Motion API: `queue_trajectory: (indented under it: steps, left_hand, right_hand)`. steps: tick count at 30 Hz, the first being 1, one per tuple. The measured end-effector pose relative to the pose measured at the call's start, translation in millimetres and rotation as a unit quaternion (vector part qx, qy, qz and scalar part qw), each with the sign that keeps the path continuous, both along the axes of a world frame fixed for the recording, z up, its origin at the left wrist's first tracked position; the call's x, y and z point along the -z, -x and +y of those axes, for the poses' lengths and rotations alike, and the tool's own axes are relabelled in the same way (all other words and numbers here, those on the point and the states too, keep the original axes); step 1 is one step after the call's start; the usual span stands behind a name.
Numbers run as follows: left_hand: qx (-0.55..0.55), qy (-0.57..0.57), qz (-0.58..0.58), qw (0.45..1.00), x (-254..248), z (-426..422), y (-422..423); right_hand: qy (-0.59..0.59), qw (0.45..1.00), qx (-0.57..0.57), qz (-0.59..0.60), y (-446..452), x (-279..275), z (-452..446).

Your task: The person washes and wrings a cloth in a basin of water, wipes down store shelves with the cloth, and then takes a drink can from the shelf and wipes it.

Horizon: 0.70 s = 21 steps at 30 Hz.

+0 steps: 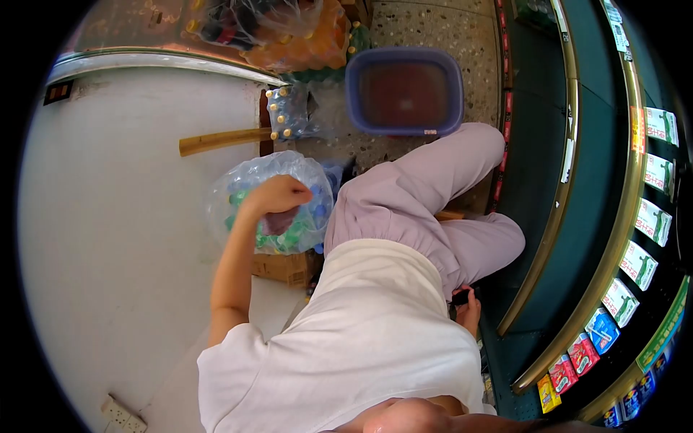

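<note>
My left hand [278, 193] is closed, with a crumpled purplish-brown cloth [280, 221] hanging below it. It hovers over a clear plastic-wrapped pack of bottles [242, 180] with green and blue caps; whether it touches the pack I cannot tell. Down beside my right hip, my right hand [469, 312] has its fingers around a small black object [460, 296] of a kind I cannot make out. The hip and shirt partly hide that hand.
A purple basin [350, 90] of murky water stands on the speckled floor [426, 25]. Wrapped orange drink bottles [310, 43] and a small bottle pack [287, 112] are beyond the left hand. A cardboard box [281, 268] sits below. Dark shelves [538, 144] with small packets [639, 263] line the right.
</note>
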<state>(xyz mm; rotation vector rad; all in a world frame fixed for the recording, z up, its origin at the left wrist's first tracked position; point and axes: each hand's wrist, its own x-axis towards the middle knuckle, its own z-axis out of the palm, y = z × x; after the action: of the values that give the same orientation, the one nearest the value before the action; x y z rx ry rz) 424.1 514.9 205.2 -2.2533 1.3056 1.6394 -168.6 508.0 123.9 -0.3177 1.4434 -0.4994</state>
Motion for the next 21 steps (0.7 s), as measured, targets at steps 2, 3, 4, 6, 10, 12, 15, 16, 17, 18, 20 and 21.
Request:
queue_trajectory:
  steps: [2,3,4,6,10,12,15,16,17,18,20,21]
  left_hand:
    - [0.039,0.047,-0.045,0.997,33.0,-20.2,19.8]
    - [0.054,0.072,-0.067,0.994,67.8,-22.8,21.0]
    - [0.071,0.099,-0.087,0.989,103.9,-24.7,22.2]
    - [0.111,-0.017,-0.101,0.989,141.6,-42.0,30.6]
    - [0.1,-0.133,-0.086,0.982,224.3,-31.0,39.9]
    - [0.072,-0.144,-0.082,0.984,271.8,-16.4,42.9]
    - [0.051,-0.137,-0.057,0.988,281.0,-20.1,49.6]
    - [0.054,-0.132,-0.047,0.989,279.4,-25.8,51.0]
    - [0.048,-0.12,-0.033,0.991,278.3,-31.2,53.4]
    - [0.043,-0.107,-0.018,0.993,276.4,-36.5,53.8]
    - [0.009,-0.08,0.045,0.996,275.1,-37.1,44.5]
    - [-0.006,-0.07,0.085,0.994,275.6,-44.2,40.4]
  right_hand:
    - [0.0,1.0,0.0,0.0,-0.3,2.4,-0.5]
    - [-0.001,1.0,0.001,-0.002,-1.5,2.5,-0.9]
    - [-0.001,1.0,0.003,-0.002,-2.1,1.2,-0.8]
    - [0.007,1.0,0.003,0.003,-6.3,-1.5,0.3]
    - [0.05,0.998,0.023,0.001,-7.8,-6.2,17.3]
    - [0.036,0.997,0.069,0.01,-11.2,-7.3,29.6]
    - [0.033,0.994,0.103,0.032,-27.5,-21.9,33.8]
    - [0.028,0.992,0.119,0.035,-33.0,-24.7,36.7]
    - [0.024,0.99,0.136,0.037,-35.6,-26.5,39.7]
    - [0.032,0.988,0.152,0.015,-36.3,-23.7,44.9]
    - [0.051,0.987,0.151,0.012,-36.7,-8.0,57.9]
    - [0.076,0.981,0.175,0.027,-42.6,-3.1,66.2]
